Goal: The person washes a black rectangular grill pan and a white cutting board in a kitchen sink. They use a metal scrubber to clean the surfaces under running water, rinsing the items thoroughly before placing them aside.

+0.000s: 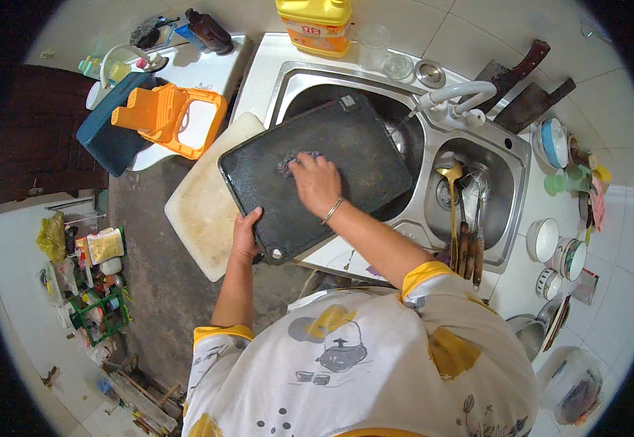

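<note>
A dark, rectangular cutting board (353, 164) lies tilted over the larger basin of the steel sink (288, 76). My left hand (245, 231) grips its near left edge, thumb on top and the other fingers hidden beneath. My right hand (315, 183), with a bangle at the wrist, presses a grey scouring pad (288, 162) onto the board's face. Under the dark board's left side, a pale cutting board (207, 211) sticks out past the counter edge. The white faucet (459, 91) stands behind the sink, its spout toward the large basin.
Ladles and other long-handled utensils (454, 211) rest in the small basin. Two cleavers (528, 105) lean on the back wall. A yellow detergent jug (315, 29) stands behind the sink. Bowls (542, 240) line the right counter; an orange plastic rack (175, 120) sits at left.
</note>
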`<act>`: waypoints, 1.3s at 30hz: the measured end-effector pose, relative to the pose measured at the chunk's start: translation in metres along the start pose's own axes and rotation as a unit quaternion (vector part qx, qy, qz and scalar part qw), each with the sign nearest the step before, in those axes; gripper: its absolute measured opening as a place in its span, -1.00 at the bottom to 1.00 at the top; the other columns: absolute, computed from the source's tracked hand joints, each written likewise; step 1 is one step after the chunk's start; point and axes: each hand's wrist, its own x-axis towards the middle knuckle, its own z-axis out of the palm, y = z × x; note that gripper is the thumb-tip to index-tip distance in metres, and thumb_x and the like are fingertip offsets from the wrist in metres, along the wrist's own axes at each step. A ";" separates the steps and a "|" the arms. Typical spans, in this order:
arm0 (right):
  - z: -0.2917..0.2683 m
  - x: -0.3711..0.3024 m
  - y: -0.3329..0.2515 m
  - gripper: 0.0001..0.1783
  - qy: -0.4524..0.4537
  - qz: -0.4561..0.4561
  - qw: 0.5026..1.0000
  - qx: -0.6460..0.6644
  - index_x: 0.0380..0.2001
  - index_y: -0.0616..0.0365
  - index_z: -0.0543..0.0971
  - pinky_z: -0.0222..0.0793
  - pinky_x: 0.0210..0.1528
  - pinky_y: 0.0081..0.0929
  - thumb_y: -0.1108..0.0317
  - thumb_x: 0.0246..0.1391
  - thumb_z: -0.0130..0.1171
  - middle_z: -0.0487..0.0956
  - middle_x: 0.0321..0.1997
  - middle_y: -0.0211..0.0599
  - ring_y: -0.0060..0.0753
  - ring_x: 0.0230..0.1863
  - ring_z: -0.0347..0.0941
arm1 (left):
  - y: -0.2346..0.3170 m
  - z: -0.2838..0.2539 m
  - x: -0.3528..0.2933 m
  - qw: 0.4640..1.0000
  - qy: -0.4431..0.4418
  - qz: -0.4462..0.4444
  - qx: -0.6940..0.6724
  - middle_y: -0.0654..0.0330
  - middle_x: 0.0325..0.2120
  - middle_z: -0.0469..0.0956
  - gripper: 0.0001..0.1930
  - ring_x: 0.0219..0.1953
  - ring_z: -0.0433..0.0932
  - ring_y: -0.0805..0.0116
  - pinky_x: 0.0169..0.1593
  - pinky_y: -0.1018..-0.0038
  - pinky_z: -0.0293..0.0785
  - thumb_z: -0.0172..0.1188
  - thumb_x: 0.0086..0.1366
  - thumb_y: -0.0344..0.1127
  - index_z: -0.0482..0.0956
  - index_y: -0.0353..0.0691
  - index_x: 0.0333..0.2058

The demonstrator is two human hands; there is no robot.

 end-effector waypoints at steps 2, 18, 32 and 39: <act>-0.001 0.015 0.035 -0.79 -0.005 0.046 0.999 -0.021 -0.33 0.01 0.58 0.43 -0.35 -0.20 0.39 -0.01 -0.01 0.52 -0.33 -0.17 -0.06 -0.35 0.47 | 0.002 0.000 0.000 1.000 -0.011 -0.005 0.021 0.03 -0.26 0.53 -0.51 -0.27 0.55 0.15 -0.16 0.27 0.49 0.17 0.10 -0.17 0.36 -0.35 -0.05; -0.043 -0.046 0.154 -0.60 0.054 0.243 0.967 0.051 -0.15 0.30 0.46 0.36 -0.11 -0.10 0.30 -0.06 -0.01 0.51 -0.22 0.12 0.17 -0.20 0.43 | -0.001 -0.010 0.004 0.998 -0.054 -0.021 -0.030 0.02 -0.14 0.49 -0.54 -0.14 0.52 0.14 -0.09 0.25 0.48 0.12 0.16 -0.24 0.32 -0.30 0.02; -0.171 -0.076 0.164 -0.69 -0.283 0.439 0.744 0.418 -0.46 -0.02 0.61 0.22 -0.66 -0.61 -0.01 -0.11 0.17 0.52 -0.58 -0.50 -0.60 -0.67 0.36 | 0.023 -0.012 -0.002 0.978 -0.091 -0.104 -0.153 0.01 -0.20 0.53 -0.50 -0.20 0.53 0.09 -0.09 0.24 0.46 0.09 0.19 0.01 0.43 -0.30 -0.06; -0.168 -0.131 0.138 -0.68 -0.220 0.513 0.704 0.440 -0.41 0.05 0.59 0.31 -0.56 -0.59 0.03 -0.07 0.16 0.54 -0.49 -0.49 -0.56 -0.53 0.42 | 0.063 -0.005 0.025 0.990 -0.115 -0.082 -0.010 0.03 -0.28 0.54 -0.55 -0.30 0.56 0.23 -0.23 0.39 0.52 0.11 0.20 -0.09 0.42 -0.36 -0.09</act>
